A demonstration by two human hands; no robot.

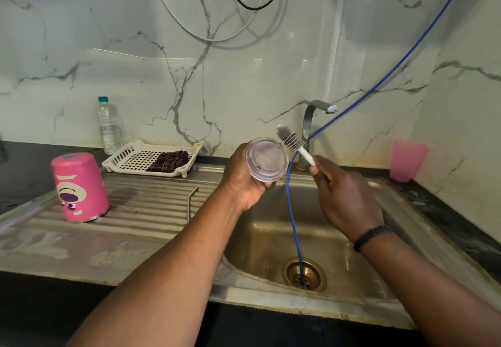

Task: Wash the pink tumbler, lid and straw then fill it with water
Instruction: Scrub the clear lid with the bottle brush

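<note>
My left hand (244,181) grips the clear round lid (266,159) above the sink basin (273,241), its face turned toward me. My right hand (344,197) holds a white-handled bottle brush (294,142); its dark bristles sit just past the lid's upper right rim. The pink tumbler (80,187) stands upside down on the ribbed drainboard at the left. The metal straw (192,202) lies on the drainboard between the tumbler and the basin.
A steel tap (311,124) rises behind the basin; no water stream is visible. A blue hose (294,227) runs down into the drain. A white rack (151,158) with a dark cloth, a water bottle (109,125) and a pink cup (408,160) stand along the back.
</note>
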